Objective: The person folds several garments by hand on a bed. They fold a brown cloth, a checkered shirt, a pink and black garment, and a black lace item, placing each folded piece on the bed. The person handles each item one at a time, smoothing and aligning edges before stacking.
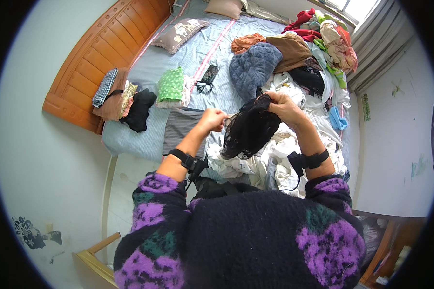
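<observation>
A crumpled black sheer garment [253, 130] hangs between my hands over the bed. My right hand [287, 110] grips its bunched upper edge. At the garment's left side, my left hand [214, 120] is closed with the fingertips pinching what looks like a thin edge of it; the exact hold is partly hidden. Below and to the right lies a heap of white clothes [285, 155]. A folded grey striped cloth [182, 128] rests on the bed, partly behind my left forearm.
A blue-grey fluffy item [255, 67] adjoins a large pile of mixed clothes [311, 47]. Left of it lie a phone [210, 74], a coiled black cord [204, 87], folded green cloth [170, 85], black cloth [140, 108] and a folded stack [110, 94]. The wooden headboard [105, 54] borders the bed's left.
</observation>
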Action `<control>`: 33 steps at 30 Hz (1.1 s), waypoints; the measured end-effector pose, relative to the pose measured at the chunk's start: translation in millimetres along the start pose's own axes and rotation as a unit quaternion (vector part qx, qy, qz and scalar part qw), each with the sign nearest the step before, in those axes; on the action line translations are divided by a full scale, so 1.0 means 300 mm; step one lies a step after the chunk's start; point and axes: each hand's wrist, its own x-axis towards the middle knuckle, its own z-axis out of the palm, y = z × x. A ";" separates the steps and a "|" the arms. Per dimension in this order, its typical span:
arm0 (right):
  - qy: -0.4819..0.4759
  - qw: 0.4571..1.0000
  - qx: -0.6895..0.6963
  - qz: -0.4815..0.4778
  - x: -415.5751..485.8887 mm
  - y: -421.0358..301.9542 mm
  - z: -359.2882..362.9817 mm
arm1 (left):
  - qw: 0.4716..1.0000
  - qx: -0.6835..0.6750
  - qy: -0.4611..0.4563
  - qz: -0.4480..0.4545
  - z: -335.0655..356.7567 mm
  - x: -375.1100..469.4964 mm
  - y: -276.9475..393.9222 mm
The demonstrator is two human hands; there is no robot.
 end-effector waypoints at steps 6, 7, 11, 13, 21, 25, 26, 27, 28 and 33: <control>0.003 0.997 0.076 0.013 -0.004 0.019 -0.012 | 0.998 0.044 -0.027 0.037 -0.035 0.000 0.070; -0.007 0.995 0.095 -0.001 -0.006 0.014 -0.009 | 0.995 0.074 -0.021 0.062 -0.010 0.014 0.056; -0.015 0.987 0.157 -0.015 -0.016 -0.003 -0.010 | 0.985 0.020 -0.132 0.109 0.114 0.040 -0.039; -0.005 0.984 0.176 -0.021 -0.019 -0.003 -0.027 | 0.984 0.059 -0.153 0.072 0.117 0.038 -0.048; 0.080 0.992 0.100 -0.008 -0.019 0.049 -0.110 | 0.977 -0.189 -0.095 0.007 -0.051 -0.127 0.199; 0.099 0.993 0.024 0.054 -0.012 0.063 -0.085 | 0.944 -0.165 -0.213 0.190 -0.043 -0.241 0.416; 0.091 0.995 0.008 0.039 -0.009 0.061 -0.083 | 0.952 -0.139 -0.154 0.224 -0.025 -0.268 0.453; 0.067 0.998 -0.005 0.009 -0.009 0.058 -0.082 | 0.936 -0.124 -0.128 0.303 -0.012 -0.291 0.485; 0.076 0.996 -0.041 0.007 -0.008 0.053 -0.087 | 0.925 -0.086 -0.111 0.353 -0.019 -0.311 0.514; 0.138 0.981 -0.127 -0.049 -0.021 0.018 -0.148 | 0.897 -0.004 0.136 0.421 -0.086 -0.333 0.565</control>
